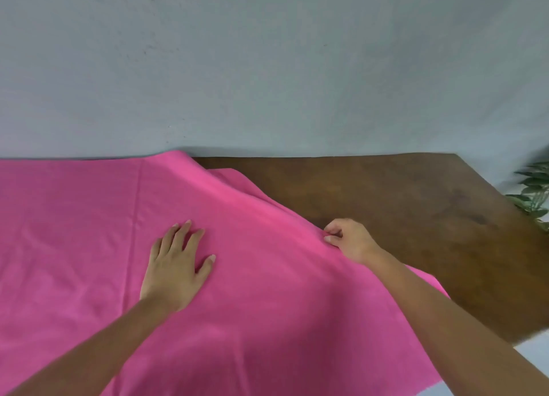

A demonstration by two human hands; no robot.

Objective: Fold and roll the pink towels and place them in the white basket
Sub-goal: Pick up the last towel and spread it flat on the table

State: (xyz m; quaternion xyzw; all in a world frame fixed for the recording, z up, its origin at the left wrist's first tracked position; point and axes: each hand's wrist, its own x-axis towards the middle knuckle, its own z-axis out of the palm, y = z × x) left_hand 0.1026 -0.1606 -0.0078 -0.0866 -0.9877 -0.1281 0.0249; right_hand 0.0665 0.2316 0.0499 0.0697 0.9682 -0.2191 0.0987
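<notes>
Large bright pink cloth towel (89, 247) spread flat over the left and near part of the dark brown wooden table (401, 205), reaching the far edge by the pale grey wall (267, 69). My left hand (175, 268) lies palm down on it, fingers straight and spread. My right hand (347, 241) pinches the towel's right edge, fingers curled on the fabric. Green leafy plant (534, 196) at far right, off the table's corner.

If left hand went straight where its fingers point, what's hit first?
Probably the raised fold in the pink towel, ahead of the left hand; beyond it the wall. Depth is hard to judge.
</notes>
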